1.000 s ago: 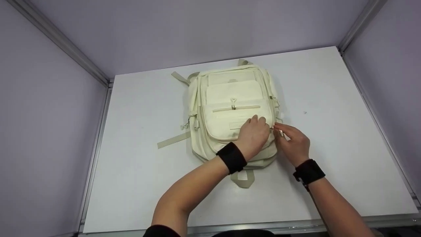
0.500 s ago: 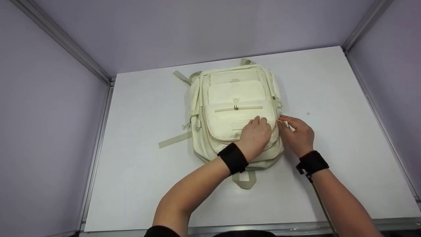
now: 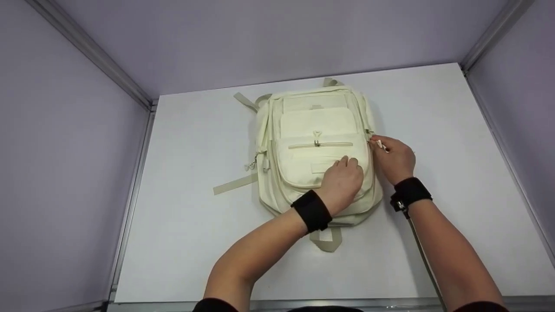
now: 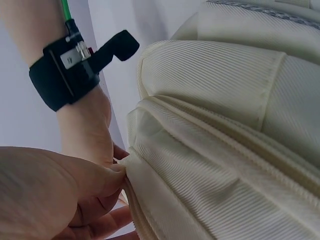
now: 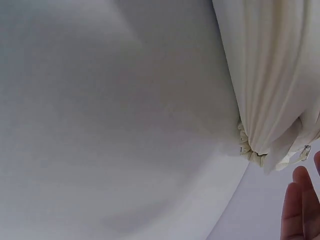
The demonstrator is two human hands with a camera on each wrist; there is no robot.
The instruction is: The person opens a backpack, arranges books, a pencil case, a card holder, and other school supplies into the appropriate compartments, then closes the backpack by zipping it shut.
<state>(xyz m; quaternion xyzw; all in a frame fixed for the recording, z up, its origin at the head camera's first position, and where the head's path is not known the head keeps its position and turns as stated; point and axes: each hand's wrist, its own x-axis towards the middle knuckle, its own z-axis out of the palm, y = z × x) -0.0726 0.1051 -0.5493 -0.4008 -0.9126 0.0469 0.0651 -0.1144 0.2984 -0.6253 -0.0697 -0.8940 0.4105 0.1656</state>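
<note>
A cream backpack (image 3: 303,125) lies front side up on the white table. My left hand (image 3: 341,182) lies over the lower right of its front pocket. In the left wrist view the thumb and fingers of that left hand (image 4: 65,195) pinch the fabric edge beside a zipper (image 4: 137,215). Higher on the bag's right side, my right hand (image 3: 395,158) pinches a zipper pull (image 3: 380,144), whose pale end sticks out between the fingers. The right wrist view shows only some fingertips (image 5: 295,210), near a small metal fitting (image 5: 306,151) at the bag's side.
A second zipper with a metal pull (image 3: 317,143) crosses the front pocket. Loose grey straps (image 3: 235,184) stick out on the left, and a strap loop (image 3: 327,245) lies below the bag. Pale purple panels (image 3: 260,43) enclose the table (image 3: 182,251) at the back and sides.
My right hand has moved up along the bag's right side with the zipper pull. My left hand has kept its place on the bag. The whole head view has shifted slightly.
</note>
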